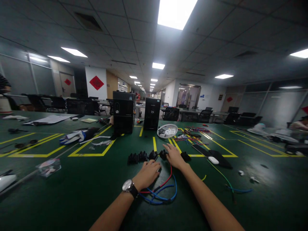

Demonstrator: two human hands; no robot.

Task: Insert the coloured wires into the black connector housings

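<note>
My left hand, with a wristwatch on its wrist, lies palm down just this side of the black connector blocks. Its fingers are slightly bent, and a dark shape under them is too dim to name. My right hand reaches farther out, fingers apart, its fingertips beside one black block; whether they touch it I cannot tell. Between my forearms lie a red cable and looped blue cables. The red cable's upper end is hidden near my right hand. Another black block sits right of it.
Two black computer towers stand at the back. A white basket and coloured wires are beyond my right hand. A black phone-like slab and white case lie right; gloves and a plastic bag left.
</note>
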